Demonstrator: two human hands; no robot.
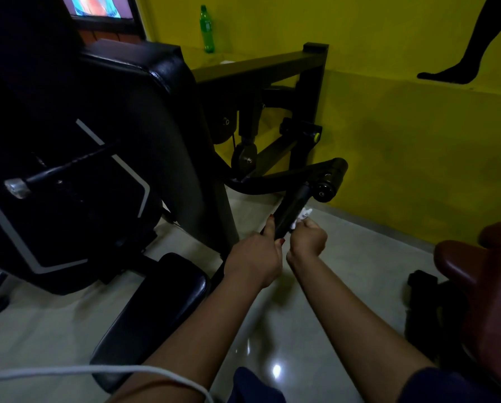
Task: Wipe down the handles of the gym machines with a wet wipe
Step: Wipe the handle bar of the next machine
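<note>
Item: handle wipe-down, one machine, in progress.

- Cord (pixel 98 370): white, crosses the near left corner.
- Seat pad (pixel 156 309): black, left of the forearms.
- Red seat (pixel 482 280): second machine at the right edge; its handles are out of view.
- Left hand (pixel 258 257): fingers curled round the lower end of the handle, steadying it.
- Right hand (pixel 309 242): fist pinching the wipe, pressed to the handle's right side.
- Wipe (pixel 301 216): white, bunched, touching the handle about midway up.
- Handle (pixel 291 210): black bar sloping up to the pivot (pixel 327 181).
- Bottle (pixel 207 29): green, on the far ledge by the yellow wall.

Progress, as judged: early to middle. The wipe is in contact with this handle. Its upper stretch and the part under the left hand likely remain, as do any other handles. Which surfaces are already clean cannot be told.
</note>
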